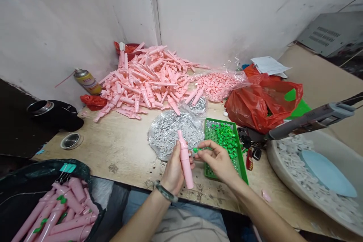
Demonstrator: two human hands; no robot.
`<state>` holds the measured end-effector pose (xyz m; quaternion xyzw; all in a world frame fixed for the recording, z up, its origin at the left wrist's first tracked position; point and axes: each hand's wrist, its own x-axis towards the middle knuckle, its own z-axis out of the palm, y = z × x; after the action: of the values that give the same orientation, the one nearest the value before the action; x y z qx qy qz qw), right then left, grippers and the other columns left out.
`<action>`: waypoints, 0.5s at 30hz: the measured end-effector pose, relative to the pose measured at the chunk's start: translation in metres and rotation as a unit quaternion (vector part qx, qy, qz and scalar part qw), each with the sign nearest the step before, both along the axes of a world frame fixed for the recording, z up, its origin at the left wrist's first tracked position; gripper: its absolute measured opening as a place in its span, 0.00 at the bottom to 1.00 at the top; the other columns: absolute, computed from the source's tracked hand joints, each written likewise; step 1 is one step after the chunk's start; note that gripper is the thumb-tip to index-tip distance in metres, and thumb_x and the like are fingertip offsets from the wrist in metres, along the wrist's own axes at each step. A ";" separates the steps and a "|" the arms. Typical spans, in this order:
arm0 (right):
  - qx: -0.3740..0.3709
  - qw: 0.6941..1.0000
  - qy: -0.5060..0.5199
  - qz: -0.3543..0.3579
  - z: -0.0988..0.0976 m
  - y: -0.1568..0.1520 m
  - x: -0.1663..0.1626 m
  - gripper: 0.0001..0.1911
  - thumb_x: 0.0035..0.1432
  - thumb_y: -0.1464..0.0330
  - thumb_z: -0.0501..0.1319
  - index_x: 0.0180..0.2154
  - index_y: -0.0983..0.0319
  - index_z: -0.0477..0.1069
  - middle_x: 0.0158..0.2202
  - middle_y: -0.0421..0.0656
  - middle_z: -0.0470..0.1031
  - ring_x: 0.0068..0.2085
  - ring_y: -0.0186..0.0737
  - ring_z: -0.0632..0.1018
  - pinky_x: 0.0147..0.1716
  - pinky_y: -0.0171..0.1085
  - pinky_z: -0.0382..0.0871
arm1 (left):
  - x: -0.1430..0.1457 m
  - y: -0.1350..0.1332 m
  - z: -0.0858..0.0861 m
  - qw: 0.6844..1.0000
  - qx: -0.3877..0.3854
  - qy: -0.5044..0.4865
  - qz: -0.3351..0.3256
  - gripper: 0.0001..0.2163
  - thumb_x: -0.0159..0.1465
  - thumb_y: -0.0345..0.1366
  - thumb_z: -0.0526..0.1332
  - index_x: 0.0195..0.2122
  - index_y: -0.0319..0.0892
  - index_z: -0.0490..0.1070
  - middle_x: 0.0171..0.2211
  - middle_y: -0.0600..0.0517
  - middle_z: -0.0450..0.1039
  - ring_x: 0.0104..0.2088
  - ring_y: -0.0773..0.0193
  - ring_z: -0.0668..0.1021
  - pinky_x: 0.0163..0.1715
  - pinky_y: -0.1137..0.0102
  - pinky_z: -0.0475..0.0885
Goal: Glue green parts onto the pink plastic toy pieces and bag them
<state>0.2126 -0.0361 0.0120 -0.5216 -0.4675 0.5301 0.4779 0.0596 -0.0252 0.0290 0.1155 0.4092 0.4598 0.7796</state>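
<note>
My left hand wraps round a pink plastic tube that narrows at its top end and leans slightly left. Close to the tube's right side, the fingertips of my right hand pinch a small green plastic piece. Whether that piece touches the tube I cannot tell. Behind my hands lies a clear bag of grey parts and metal pins. Under and beyond my right hand stands a green perforated tray holding green pieces and small metal parts.
Pink parts are heaped at the back, beside a bag of small pink pieces. A red plastic bag, a grey electric screwdriver and a basin of white parts are right. A sack holds pink tubes, lower left.
</note>
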 end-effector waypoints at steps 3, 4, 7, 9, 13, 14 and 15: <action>-0.010 0.997 0.068 -0.035 -0.004 -0.007 -0.024 0.15 0.52 0.61 0.69 0.36 0.61 0.69 0.33 0.42 0.77 0.34 0.39 0.80 0.35 0.37 0.77 | 0.001 -0.003 -0.005 0.998 0.042 0.040 0.022 0.24 0.60 0.58 0.61 0.43 0.41 0.67 0.27 0.55 0.66 0.25 0.69 0.70 0.25 0.75 0.68; -0.002 0.997 0.069 -0.047 -0.006 -0.008 -0.028 0.14 0.51 0.61 0.70 0.35 0.61 0.69 0.35 0.42 0.77 0.34 0.38 0.80 0.35 0.36 0.77 | 0.001 -0.004 -0.007 0.997 0.048 0.049 0.025 0.25 0.59 0.59 0.62 0.43 0.41 0.67 0.28 0.55 0.66 0.25 0.69 0.71 0.26 0.75 0.68; 0.000 0.998 0.041 -0.042 -0.010 -0.008 -0.031 0.12 0.53 0.64 0.68 0.38 0.61 0.71 0.37 0.41 0.75 0.34 0.36 0.79 0.35 0.35 0.76 | -0.003 -0.005 -0.009 0.996 0.046 0.066 0.031 0.26 0.58 0.59 0.62 0.44 0.41 0.67 0.29 0.54 0.68 0.27 0.68 0.72 0.30 0.73 0.70; 0.012 1.000 -0.019 -0.013 -0.011 -0.007 -0.028 0.14 0.55 0.67 0.64 0.45 0.60 0.73 0.39 0.42 0.75 0.36 0.36 0.78 0.37 0.35 0.75 | -0.004 -0.005 -0.010 0.996 0.045 0.075 0.033 0.27 0.58 0.60 0.62 0.44 0.40 0.68 0.31 0.53 0.70 0.29 0.67 0.73 0.32 0.72 0.71; 0.038 0.996 -0.075 0.013 -0.008 -0.008 -0.025 0.14 0.58 0.67 0.63 0.46 0.61 0.76 0.38 0.43 0.77 0.39 0.38 0.78 0.40 0.36 0.73 | -0.005 -0.005 -0.011 0.993 0.076 0.089 0.030 0.27 0.59 0.61 0.60 0.46 0.41 0.68 0.32 0.53 0.69 0.31 0.67 0.73 0.33 0.72 0.70; 0.034 0.998 -0.060 0.004 -0.008 -0.009 -0.026 0.14 0.58 0.66 0.63 0.46 0.61 0.76 0.38 0.44 0.77 0.38 0.38 0.78 0.40 0.36 0.73 | -0.005 -0.006 -0.011 0.991 0.084 0.097 0.027 0.27 0.60 0.61 0.59 0.46 0.41 0.68 0.32 0.53 0.69 0.31 0.67 0.73 0.33 0.72 0.71; 0.028 0.999 -0.044 -0.004 -0.007 -0.010 -0.026 0.14 0.58 0.65 0.64 0.46 0.61 0.75 0.38 0.44 0.78 0.37 0.38 0.78 0.39 0.36 0.74 | -0.006 -0.006 -0.011 0.989 0.091 0.112 0.022 0.27 0.61 0.61 0.58 0.47 0.42 0.67 0.33 0.53 0.69 0.31 0.67 0.73 0.33 0.72 0.71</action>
<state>0.1862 -0.0459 0.0048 -0.5325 -0.5007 0.4916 0.4734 0.0538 -0.0313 0.0180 0.2272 0.4529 0.4963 0.7049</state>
